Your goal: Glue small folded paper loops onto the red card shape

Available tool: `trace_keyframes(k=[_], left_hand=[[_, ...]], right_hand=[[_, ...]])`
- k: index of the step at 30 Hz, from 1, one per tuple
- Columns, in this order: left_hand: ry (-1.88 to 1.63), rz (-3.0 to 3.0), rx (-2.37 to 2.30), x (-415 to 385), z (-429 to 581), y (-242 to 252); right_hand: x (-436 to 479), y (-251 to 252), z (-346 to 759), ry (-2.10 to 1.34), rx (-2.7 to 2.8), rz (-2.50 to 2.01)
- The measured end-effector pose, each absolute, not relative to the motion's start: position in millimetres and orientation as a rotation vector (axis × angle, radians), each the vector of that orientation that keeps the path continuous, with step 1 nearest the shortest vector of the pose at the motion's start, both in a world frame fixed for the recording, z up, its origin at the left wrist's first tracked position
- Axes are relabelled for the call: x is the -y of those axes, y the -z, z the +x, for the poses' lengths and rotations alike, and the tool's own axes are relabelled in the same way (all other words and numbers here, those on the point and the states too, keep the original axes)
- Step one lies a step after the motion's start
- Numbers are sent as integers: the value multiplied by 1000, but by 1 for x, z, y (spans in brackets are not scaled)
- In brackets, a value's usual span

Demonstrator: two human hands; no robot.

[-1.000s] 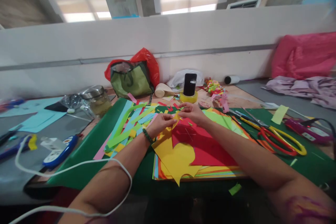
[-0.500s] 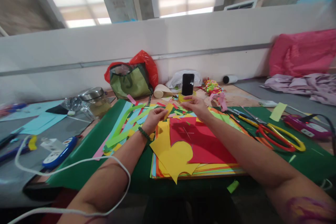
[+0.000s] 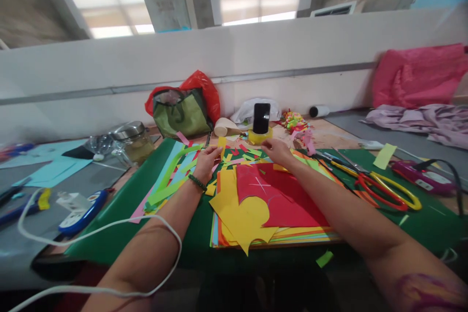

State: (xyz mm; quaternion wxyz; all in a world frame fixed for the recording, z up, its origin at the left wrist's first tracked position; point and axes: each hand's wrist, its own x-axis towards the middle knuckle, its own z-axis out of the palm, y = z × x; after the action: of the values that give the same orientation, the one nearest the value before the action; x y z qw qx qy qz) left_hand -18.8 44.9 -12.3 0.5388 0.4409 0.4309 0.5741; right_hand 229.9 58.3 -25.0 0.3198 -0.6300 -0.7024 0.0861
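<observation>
My left hand [image 3: 207, 162], with a beaded bracelet at the wrist, pinches a yellow paper strip [image 3: 222, 144] that points upward. My right hand [image 3: 278, 151] has its fingertips drawn together close to a yellow ring-shaped holder [image 3: 260, 137]; whether anything small is between them I cannot make out. A black phone [image 3: 262, 118] stands upright in that holder. Below my hands lies a stack of coloured paper, topped by a red sheet [image 3: 288, 200] with a white cross mark and cut yellow paper [image 3: 237, 209]. Paper scraps [image 3: 239, 157] in several colours lie between my hands.
Scissors with red and yellow handles [image 3: 391, 192] lie at the right, near a purple power strip [image 3: 424, 178]. A white cable [image 3: 109, 222] loops across my left forearm. At the left are a glass jar [image 3: 135, 145] and a blue power strip [image 3: 82, 212]. A green bag [image 3: 183, 117] stands behind.
My left hand has moved left with the yellow strip, which is now turned upright. My right hand has shifted slightly, and its fingers are drawn in closer together.
</observation>
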Motion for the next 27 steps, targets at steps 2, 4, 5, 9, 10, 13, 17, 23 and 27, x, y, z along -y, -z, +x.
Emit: trace_keyframes(k=[2, 4, 5, 9, 10, 13, 17, 23, 27], left_hand=[[-1368, 1056, -1024, -46, -20, 13], [-1380, 1059, -1034, -49, -20, 15], [-1386, 1059, -1044, -50, -20, 17], [-1392, 1072, -1078, -54, -20, 24], [-1393, 1077, -1081, -55, -20, 25], [-1407, 1095, -1077, -55, -19, 27], [-1426, 1105, -1074, -55, -17, 28], [-1439, 1113, -1085, -56, -17, 30], [-1440, 1124, -1090, -57, -18, 30]], right_hand=[[-60, 25, 230, -248, 1882, -1701], [-65, 23, 228, -270, 1924, -1752], [-70, 22, 227, -283, 1945, -1780], [-92, 16, 218, -313, 2003, -1896], [-96, 16, 215, -307, 2004, -1923], [-104, 22, 211, -285, 1998, -1977], [-105, 34, 215, -270, 1972, -1973], [-109, 31, 237, -288, 1902, -1817], [-110, 27, 243, -384, 1879, -1688]])
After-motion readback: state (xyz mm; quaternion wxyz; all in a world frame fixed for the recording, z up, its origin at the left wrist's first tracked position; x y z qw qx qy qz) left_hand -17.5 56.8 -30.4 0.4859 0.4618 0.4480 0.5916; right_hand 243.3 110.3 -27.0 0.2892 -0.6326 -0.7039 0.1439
